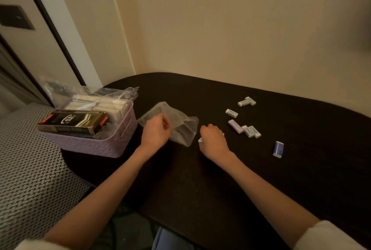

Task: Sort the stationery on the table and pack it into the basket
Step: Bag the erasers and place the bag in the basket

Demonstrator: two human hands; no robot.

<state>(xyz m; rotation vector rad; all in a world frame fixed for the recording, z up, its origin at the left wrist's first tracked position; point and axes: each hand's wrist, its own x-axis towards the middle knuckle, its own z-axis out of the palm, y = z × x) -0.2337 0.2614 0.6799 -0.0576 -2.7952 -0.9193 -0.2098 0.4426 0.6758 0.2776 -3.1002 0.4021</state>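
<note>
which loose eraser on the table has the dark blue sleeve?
The blue-sleeved eraser, lying alone nearest the table's right front, apart from the rest. The other loose erasers are white-sleeved, plus one pale lilac block.

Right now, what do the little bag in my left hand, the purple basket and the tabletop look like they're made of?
The bag: thin clear plastic film, going by its see-through, crinkled, glinting look. The basket: likely moulded matte plastic with a woven-pattern wall and a slot handle; it could be something else. The tabletop: dark and matte with faint grain, perhaps wood or veneer; the dim light leaves it open.
</note>
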